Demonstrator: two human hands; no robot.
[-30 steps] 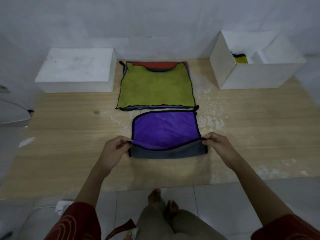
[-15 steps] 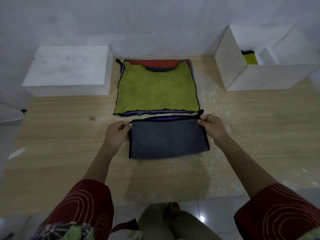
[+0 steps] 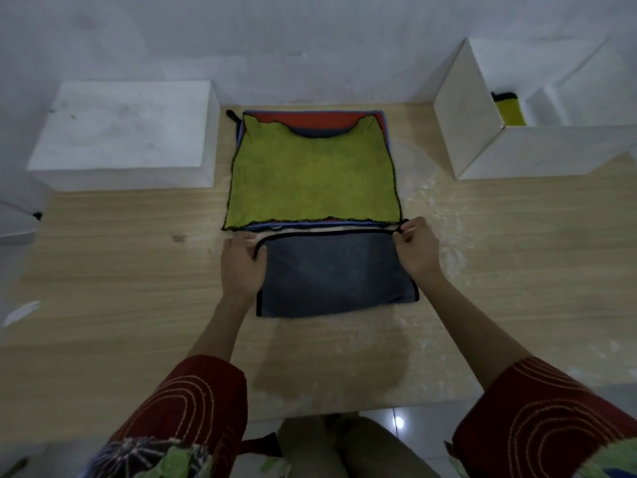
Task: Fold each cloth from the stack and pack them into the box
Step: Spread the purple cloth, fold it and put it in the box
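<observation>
A grey cloth (image 3: pixel 334 274) with black trim lies folded in half on the wooden table, just in front of the stack (image 3: pixel 312 174), whose top cloth is lime green. My left hand (image 3: pixel 241 263) pinches the cloth's far left corner. At the far right corner my right hand (image 3: pixel 415 248) pinches the edge. The open white box (image 3: pixel 510 150) stands at the back right with a folded yellow cloth (image 3: pixel 510 112) inside.
A closed white block (image 3: pixel 124 132) sits at the back left beside the stack. The white wall runs right behind everything. The table's front edge is near my knees, and pale scuffs mark the wood to the right of the cloths.
Both hands carried the near edge of the cloth away from me and laid it over the far edge. The purple side is now covered and only grey shows.
</observation>
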